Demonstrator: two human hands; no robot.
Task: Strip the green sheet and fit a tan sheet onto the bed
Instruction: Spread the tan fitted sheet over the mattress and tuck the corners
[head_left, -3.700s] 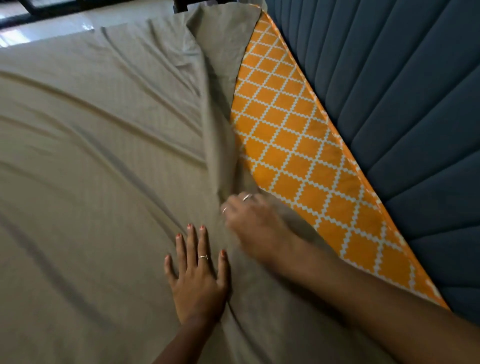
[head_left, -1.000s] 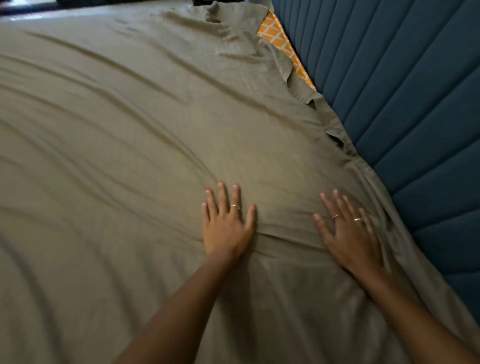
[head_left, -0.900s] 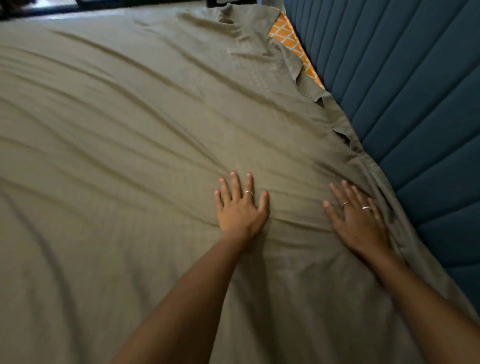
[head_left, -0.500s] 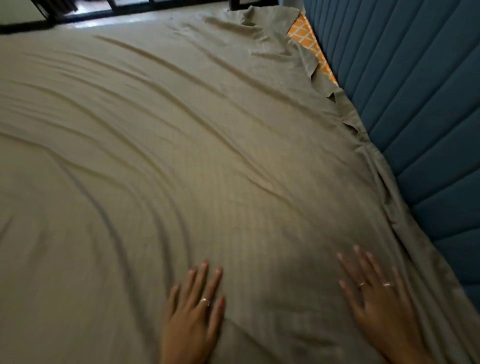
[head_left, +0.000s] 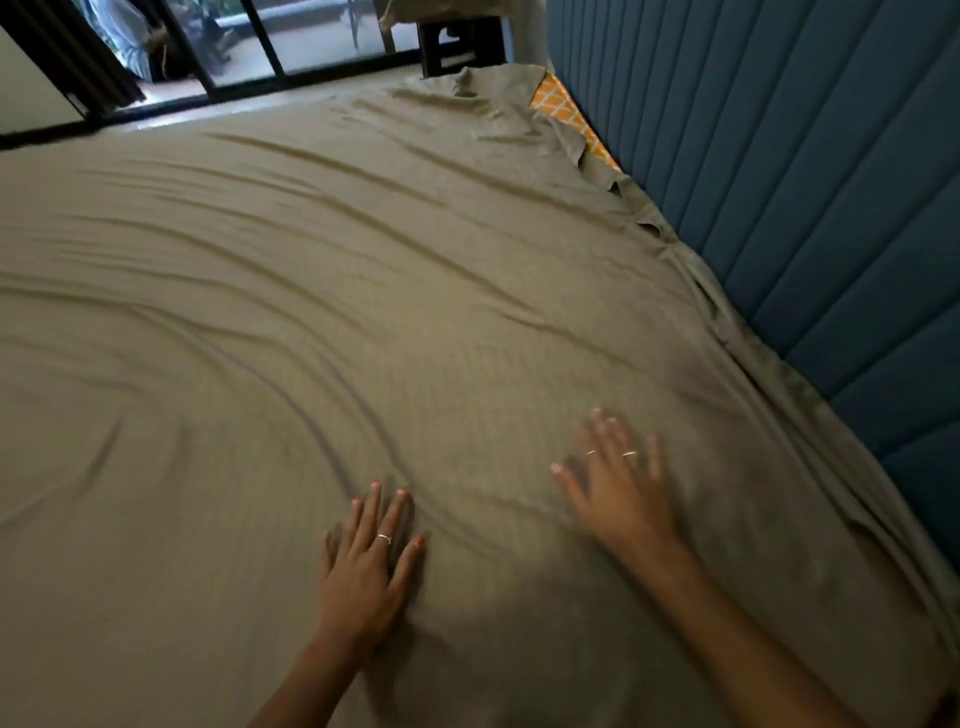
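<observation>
both hands have slid nearer; left hand (head_left: 370, 558) and right hand (head_left: 621, 486) press flat on the tan sheet (head_left: 363, 291). untucked far-right edge could slip, re-exposing the orange mattress (head_left: 563, 111).

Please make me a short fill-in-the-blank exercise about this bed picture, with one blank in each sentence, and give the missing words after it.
1. Both hands lie flat on the tan ____.
2. At the far corner, a small patch of ____ patterned mattress shows beside the sheet.
3. The ring on the left hand is one; the right hand wears ____.
4. The padded headboard is ____ in colour.

Missing words: sheet; orange; two; blue
</observation>
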